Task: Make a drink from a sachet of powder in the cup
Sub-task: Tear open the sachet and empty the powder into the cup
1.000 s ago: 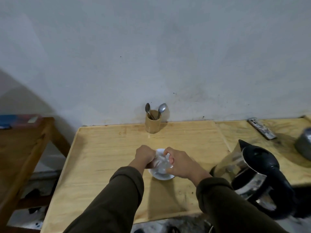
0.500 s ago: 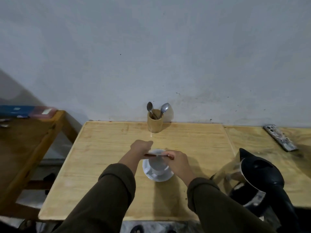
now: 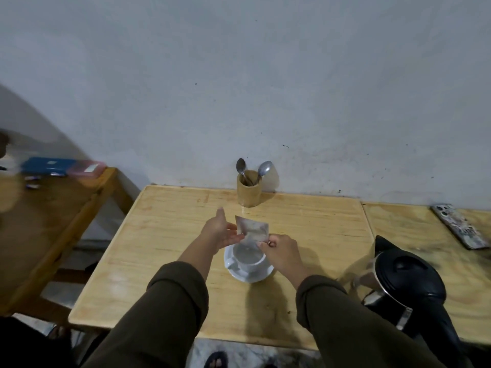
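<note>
Your right hand (image 3: 281,251) pinches the sachet (image 3: 252,229) directly over the cup (image 3: 249,257) — evidently so powder lands inside — your left hand (image 3: 218,229), fingers (image 3: 235,236) straight, at its edge.

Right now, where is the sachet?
In the centre of the head view, the sachet is held just above the cup, pinched at its lower corner by the right hand, the left hand touching its left edge.

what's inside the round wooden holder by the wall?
Two metal spoons stand in the round wooden holder, bowls up: the left spoon and the right spoon. The holder's wall hides their lower handles and its bottom.
</note>
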